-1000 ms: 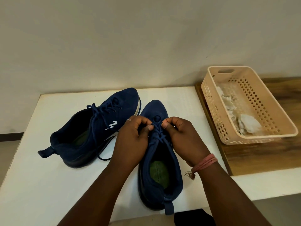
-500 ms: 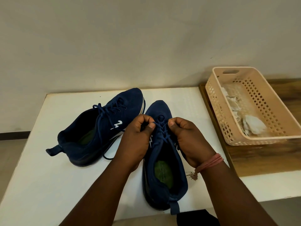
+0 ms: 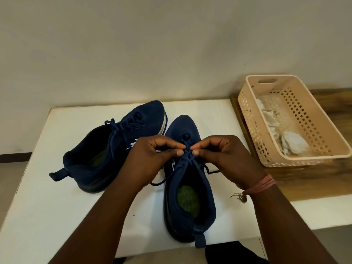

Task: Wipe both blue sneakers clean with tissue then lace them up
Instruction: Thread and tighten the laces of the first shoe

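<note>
While your hands have drawn closer together over the last second, your left hand [image 3: 152, 159] and right hand [image 3: 222, 159] now nearly meet thumb to thumb above the near sneaker [image 3: 190, 202], each grip closed in a fingertip pinch on its lace [image 3: 187, 156]. That reads as the lace being pulled snug or a knot being started, so lacing of this shoe looks well under way, not finished. The sneaker stands on the white tabletop [image 3: 57, 197] with its toe pointing away from you and its heel tab at the near edge. The other sneaker [image 3: 114, 149] lies just beside it to the left, angled, with its laces threaded; whether they are tied is hard to tell. Crumpled tissue [image 3: 291, 143] sits in the beige basket [image 3: 322, 130] to the right, suggesting wiping is over. Your fingers cover the upper eyelets, so what the lace is doing there is hidden. Loose lace ends trail out beside each wrist.
</note>
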